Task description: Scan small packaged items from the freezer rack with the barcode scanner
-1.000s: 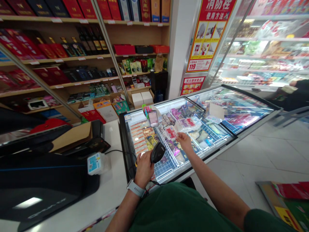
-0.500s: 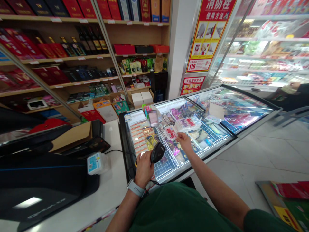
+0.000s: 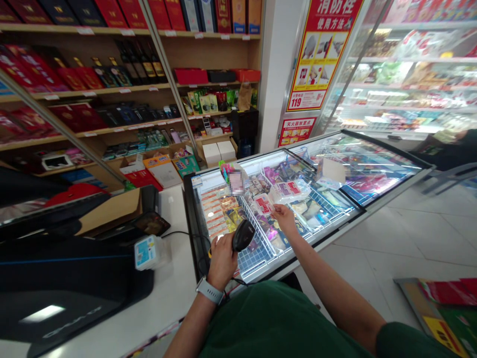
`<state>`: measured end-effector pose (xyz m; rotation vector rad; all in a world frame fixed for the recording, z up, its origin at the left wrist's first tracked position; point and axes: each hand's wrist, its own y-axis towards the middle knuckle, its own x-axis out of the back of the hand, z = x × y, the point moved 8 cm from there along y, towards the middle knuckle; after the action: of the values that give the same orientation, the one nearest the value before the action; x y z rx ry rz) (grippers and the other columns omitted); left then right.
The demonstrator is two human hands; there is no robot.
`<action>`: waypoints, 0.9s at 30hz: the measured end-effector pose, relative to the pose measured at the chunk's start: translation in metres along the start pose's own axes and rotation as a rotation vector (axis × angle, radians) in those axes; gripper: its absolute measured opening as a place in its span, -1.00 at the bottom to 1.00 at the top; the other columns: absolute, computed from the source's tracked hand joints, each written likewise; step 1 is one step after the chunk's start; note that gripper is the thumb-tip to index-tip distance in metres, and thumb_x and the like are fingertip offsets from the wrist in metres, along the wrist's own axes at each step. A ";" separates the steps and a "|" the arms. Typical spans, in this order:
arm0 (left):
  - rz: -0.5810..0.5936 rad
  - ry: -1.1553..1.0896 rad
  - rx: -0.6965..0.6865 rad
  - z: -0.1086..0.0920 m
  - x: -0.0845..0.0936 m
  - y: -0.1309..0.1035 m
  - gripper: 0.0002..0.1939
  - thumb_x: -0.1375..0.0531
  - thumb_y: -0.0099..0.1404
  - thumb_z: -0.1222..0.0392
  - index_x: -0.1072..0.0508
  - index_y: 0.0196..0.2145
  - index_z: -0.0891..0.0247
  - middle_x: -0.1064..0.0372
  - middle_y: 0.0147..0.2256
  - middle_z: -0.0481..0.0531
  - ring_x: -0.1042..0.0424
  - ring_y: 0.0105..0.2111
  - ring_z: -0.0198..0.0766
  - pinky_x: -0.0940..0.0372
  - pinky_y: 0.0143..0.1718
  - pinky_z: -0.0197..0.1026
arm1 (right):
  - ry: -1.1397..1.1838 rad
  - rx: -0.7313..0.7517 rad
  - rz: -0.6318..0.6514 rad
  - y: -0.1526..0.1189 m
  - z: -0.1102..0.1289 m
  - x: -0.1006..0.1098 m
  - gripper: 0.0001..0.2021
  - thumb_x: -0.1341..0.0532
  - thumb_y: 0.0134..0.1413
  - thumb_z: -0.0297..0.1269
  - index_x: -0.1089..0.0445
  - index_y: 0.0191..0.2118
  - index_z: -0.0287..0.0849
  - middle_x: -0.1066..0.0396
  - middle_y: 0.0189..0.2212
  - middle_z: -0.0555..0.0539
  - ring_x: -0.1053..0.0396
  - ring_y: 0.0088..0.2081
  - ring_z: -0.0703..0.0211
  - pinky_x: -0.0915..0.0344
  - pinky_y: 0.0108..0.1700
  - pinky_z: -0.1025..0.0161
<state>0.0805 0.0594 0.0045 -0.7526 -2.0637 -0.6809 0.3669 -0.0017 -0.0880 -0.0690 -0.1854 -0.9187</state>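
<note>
My left hand is wrapped around the handle of a black barcode scanner, whose head points up and to the right over the chest freezer's glass top. My right hand is closed on the near right edge of a clear plastic pack with a red label. Just beyond it, similar packs with purple and red labels lie on the glass. A colourful packet, partly blurred out, stands farther left. Through the glass, wire baskets of bagged goods show.
On the white counter to my left are a plastic tub with a blue label, an open cardboard box and a black machine. A white carton rests on the freezer. Shelves of boxes and bottles stand behind.
</note>
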 end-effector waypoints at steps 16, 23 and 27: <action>0.019 -0.002 0.004 -0.001 0.001 0.000 -0.49 -0.04 0.09 0.48 -0.30 0.01 0.28 -0.40 -0.10 0.15 -0.33 -0.01 -0.05 -0.10 0.10 0.04 | 0.072 -0.025 0.015 0.000 -0.004 -0.002 -0.60 -0.28 -0.19 -0.08 -0.42 -0.18 -0.17 -0.51 -0.39 -0.04 -0.49 -0.40 0.11 -0.49 -0.26 0.09; -0.001 -0.016 -0.003 0.000 0.000 0.000 -0.52 -0.05 0.11 0.46 -0.29 0.02 0.30 -0.40 -0.10 0.16 -0.32 -0.02 -0.06 -0.09 0.10 0.04 | 0.108 -0.027 0.018 0.000 -0.004 -0.003 -0.58 -0.29 -0.20 -0.10 -0.42 -0.17 -0.20 -0.51 -0.39 -0.05 -0.49 -0.39 0.12 -0.48 -0.25 0.09; -0.008 -0.048 0.002 0.002 0.001 -0.001 -0.53 -0.05 0.13 0.45 -0.28 0.03 0.28 -0.39 -0.08 0.14 -0.32 -0.03 -0.06 -0.08 0.11 0.06 | 0.117 -0.031 0.022 -0.002 -0.002 -0.004 -0.59 -0.29 -0.20 -0.10 -0.42 -0.18 -0.20 -0.49 -0.40 -0.04 -0.48 -0.41 0.13 -0.47 -0.25 0.09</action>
<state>0.0786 0.0604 0.0040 -0.7662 -2.1118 -0.6712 0.3632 0.0005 -0.0905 -0.0453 -0.0617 -0.9005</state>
